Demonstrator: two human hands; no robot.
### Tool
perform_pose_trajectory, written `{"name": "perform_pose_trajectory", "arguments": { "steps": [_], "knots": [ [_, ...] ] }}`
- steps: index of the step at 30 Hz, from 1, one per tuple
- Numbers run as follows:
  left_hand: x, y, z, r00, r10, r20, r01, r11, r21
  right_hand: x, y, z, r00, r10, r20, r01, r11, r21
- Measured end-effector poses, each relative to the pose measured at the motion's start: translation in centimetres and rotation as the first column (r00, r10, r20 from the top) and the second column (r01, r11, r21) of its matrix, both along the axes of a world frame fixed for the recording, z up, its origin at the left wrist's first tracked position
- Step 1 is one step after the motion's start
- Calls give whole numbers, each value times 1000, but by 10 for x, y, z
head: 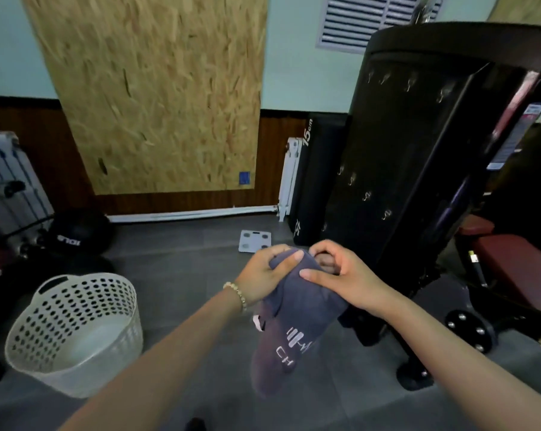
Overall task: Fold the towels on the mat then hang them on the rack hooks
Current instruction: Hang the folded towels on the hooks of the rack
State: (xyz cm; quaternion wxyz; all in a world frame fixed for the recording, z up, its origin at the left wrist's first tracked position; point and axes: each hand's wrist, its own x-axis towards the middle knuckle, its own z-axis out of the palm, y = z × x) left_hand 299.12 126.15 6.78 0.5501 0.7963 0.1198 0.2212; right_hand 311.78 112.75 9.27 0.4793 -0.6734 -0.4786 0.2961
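Observation:
A folded dark grey towel [294,318] with a white logo hangs in the air in front of me. My left hand [266,275] grips its top left corner, thumb over the cloth. My right hand [337,275] holds the top right part, fingers curled round the fold. Just behind and to the right stands the black rack [418,144], a tall dark panel with two rows of small metal hooks [411,79]; the lower hooks [367,195] run diagonally. No towel hangs on any hook. No mat is in view.
A white perforated laundry basket [76,334] stands on the grey floor at the left. A white bathroom scale [255,241] lies by the wall. A black ball [81,231] sits at the far left; a red-padded bench [512,262] with wheels stands at the right.

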Motion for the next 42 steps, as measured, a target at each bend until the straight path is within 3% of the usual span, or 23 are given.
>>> {"name": "perform_pose_trajectory", "arguments": {
  "steps": [8, 13, 17, 23, 29, 31, 33, 38, 42],
  "knots": [
    [101, 243, 42, 995, -95, 28, 94, 995, 14, 81, 217, 18, 989, -131, -62, 131, 991, -4],
    [170, 361, 86, 991, -13, 132, 21, 998, -57, 136, 318, 48, 989, -145, -39, 143, 989, -48],
    [230, 442, 110, 990, 57, 126, -36, 986, -162, 185, 375, 70, 985, -165, 39, 167, 985, -34],
    [327, 539, 116, 997, -43, 57, 43, 999, 6, 275, 445, 85, 942, -224, 251, 222, 974, 35],
    [434, 624, 109, 974, -202, -98, 220, 950, 224, 364, 513, 105, 956, -223, 190, 216, 975, 56],
    [471, 633, 112, 950, -271, -152, 304, 915, 265, 391, 531, 115, 942, -264, 205, 251, 964, 87],
    [503, 627, 124, 915, -369, -161, 396, 897, 197, 418, 543, 125, 927, -327, 183, 313, 944, 102],
    [585, 610, 136, 741, -670, -49, 669, 729, 144, 479, 548, 137, 892, -444, 88, 438, 895, 79],
    [659, 623, 130, 601, -800, -7, 792, 596, -131, 519, 542, 129, 838, -546, 9, 545, 838, 22]
  ]
}}
